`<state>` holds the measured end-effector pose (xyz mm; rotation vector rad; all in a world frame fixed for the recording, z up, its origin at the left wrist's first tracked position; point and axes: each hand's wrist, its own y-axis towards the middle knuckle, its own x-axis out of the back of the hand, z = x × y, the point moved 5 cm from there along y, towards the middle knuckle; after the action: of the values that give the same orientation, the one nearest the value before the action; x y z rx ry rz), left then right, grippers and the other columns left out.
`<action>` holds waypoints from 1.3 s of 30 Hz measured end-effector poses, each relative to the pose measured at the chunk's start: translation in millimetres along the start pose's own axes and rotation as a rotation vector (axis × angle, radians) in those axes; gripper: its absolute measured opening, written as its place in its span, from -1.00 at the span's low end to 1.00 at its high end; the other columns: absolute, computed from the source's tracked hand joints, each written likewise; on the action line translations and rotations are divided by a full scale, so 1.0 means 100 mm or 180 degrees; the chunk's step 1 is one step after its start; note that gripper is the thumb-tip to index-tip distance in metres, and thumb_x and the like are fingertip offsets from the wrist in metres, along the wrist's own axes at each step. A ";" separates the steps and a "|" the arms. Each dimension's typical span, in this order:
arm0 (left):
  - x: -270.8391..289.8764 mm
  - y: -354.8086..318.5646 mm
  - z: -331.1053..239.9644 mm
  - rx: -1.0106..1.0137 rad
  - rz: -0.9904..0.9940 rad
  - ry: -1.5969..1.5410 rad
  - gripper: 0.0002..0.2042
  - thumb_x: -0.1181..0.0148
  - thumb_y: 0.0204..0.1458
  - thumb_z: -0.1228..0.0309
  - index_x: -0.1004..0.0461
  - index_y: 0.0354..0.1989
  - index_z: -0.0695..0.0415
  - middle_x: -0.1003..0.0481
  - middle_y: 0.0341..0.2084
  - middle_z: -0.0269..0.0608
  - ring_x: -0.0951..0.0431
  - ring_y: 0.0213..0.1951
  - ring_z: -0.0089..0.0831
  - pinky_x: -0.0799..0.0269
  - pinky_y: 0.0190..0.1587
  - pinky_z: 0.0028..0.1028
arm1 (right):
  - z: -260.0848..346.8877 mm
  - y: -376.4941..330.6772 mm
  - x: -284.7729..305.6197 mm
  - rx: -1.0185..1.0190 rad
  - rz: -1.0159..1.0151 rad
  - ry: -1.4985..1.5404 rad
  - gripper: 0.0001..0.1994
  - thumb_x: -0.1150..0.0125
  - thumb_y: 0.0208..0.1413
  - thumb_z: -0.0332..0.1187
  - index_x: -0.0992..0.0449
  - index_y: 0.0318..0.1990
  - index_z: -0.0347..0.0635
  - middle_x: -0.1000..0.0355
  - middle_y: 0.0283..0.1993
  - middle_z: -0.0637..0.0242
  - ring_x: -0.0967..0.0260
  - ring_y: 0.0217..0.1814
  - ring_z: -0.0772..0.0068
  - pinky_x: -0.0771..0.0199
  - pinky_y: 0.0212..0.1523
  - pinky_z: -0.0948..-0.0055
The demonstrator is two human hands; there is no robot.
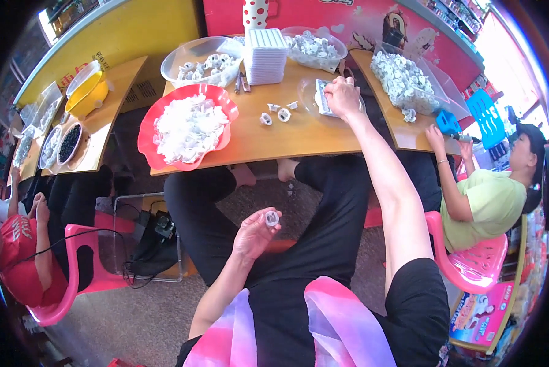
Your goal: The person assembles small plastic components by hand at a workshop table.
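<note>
Above my lap, my left hand (pixel 253 237) pinches a small clear round plastic piece (pixel 272 218) between thumb and fingers. My right hand (pixel 343 98) reaches across the table, its fingers bunched at a small white tray (pixel 320 96) lying on a clear shallow dish (pixel 308 107). Whatever those fingertips grip is hidden under the hand. Left of that dish, several small white round parts with dark centres (pixel 283 114) lie loose on the wooden table (pixel 262 140).
A red scalloped bowl (pixel 145 144) of white pieces stands at the left, near clear tubs (pixel 167 67) of white parts. A stack of white trays (pixel 266 58) and a dotted cup (pixel 255 13) stand behind. People sit at side tables, the right one holding a blue tool (pixel 449 122).
</note>
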<state>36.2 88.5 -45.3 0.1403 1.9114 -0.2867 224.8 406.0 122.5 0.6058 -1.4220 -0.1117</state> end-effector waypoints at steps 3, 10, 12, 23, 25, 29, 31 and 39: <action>0.02 0.01 0.00 -0.0014 0.0007 0.0015 -0.67 -0.10 0.14 0.38 -0.38 0.03 0.31 -0.48 -0.11 0.05 -0.54 -0.26 -0.26 -0.49 -0.12 -0.37 | 0.12 0.00 0.02 0.0526 0.0074 -0.0448 -0.82 -0.10 -0.03 -0.31 -0.63 -0.33 0.00 -0.41 -0.12 0.25 -0.24 0.09 0.14 -0.24 0.01 0.07; -0.01 -0.01 0.00 -0.0032 0.0020 0.0059 -0.69 -0.11 0.13 0.40 -0.42 -0.01 0.31 -0.50 -0.13 0.03 -0.54 -0.24 -0.27 -0.48 -0.11 -0.39 | 0.25 -0.02 0.07 0.0668 -0.0166 -0.0796 -0.82 -0.07 0.01 -0.29 -0.60 -0.43 -0.10 -0.40 -0.17 0.22 -0.25 0.05 0.14 -0.28 -0.03 0.06; -0.02 -0.03 -0.01 -0.0049 0.0029 0.0022 -0.68 -0.11 0.14 0.39 -0.41 0.01 0.32 -0.49 -0.12 0.04 -0.54 -0.24 -0.27 -0.48 -0.11 -0.39 | 0.22 0.02 0.06 0.0277 0.0177 -0.0516 -0.82 -0.07 -0.01 -0.30 -0.58 -0.37 -0.12 -0.40 -0.10 0.18 -0.24 0.09 0.10 -0.28 0.00 0.01; -0.44 -0.14 -0.14 -0.0112 0.0370 -0.0165 -0.63 -0.13 0.11 0.40 -0.35 0.05 0.33 -0.45 -0.09 0.09 -0.53 -0.19 -0.23 -0.50 -0.06 -0.35 | 0.40 -0.43 0.47 0.0424 -0.0777 0.1099 -0.90 -0.18 -0.10 -0.50 -0.42 -0.38 -0.21 -0.44 -0.22 0.21 -0.32 -0.05 0.12 -0.30 -0.01 0.22; -0.51 -0.18 -0.21 -0.0234 0.0365 -0.0100 -0.64 -0.12 0.12 0.40 -0.35 0.04 0.33 -0.45 -0.09 0.09 -0.54 -0.20 -0.24 -0.50 -0.08 -0.35 | 0.89 -1.05 0.78 0.0876 -0.0641 0.2276 -0.91 -0.15 -0.10 -0.59 -0.40 -0.41 -0.23 -0.44 -0.12 0.15 -0.32 0.01 0.11 -0.28 0.05 0.26; -0.61 -0.21 -0.16 -0.0209 0.0373 0.0102 -0.68 -0.08 0.15 0.39 -0.39 0.03 0.30 -0.49 -0.13 0.00 -0.54 -0.25 -0.31 -0.49 -0.14 -0.43 | 1.42 -2.15 1.13 0.1027 -0.0242 0.2796 -0.87 -0.21 -0.13 -0.59 -0.41 -0.41 -0.22 -0.40 -0.02 0.16 -0.26 0.10 0.03 -0.22 0.09 0.17; -0.63 -0.23 -0.12 -0.0115 0.0311 0.0216 -0.68 -0.09 0.15 0.39 -0.40 0.03 0.31 -0.50 -0.18 -0.05 -0.55 -0.26 -0.32 -0.49 -0.15 -0.45 | 1.53 -2.42 1.18 0.1001 -0.0388 0.2559 -0.87 -0.24 -0.13 -0.52 -0.41 -0.39 -0.20 -0.40 -0.02 0.16 -0.28 0.09 0.02 -0.23 0.04 0.16; -0.73 -0.31 -0.07 -0.0165 0.0307 0.0424 -0.71 -0.10 0.15 0.39 -0.42 -0.01 0.30 -0.53 -0.27 -0.13 -0.54 -0.29 -0.39 -0.48 -0.17 -0.45 | 1.59 -2.54 1.38 0.1506 -0.0715 0.2095 -0.82 -0.27 -0.23 -0.47 -0.57 -0.36 -0.17 -0.40 0.03 0.15 -0.30 0.08 0.11 -0.19 0.02 0.25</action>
<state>48.5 63.3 29.7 0.2211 2.0353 -0.1664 169.0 81.3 134.0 1.0766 -0.7310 0.2388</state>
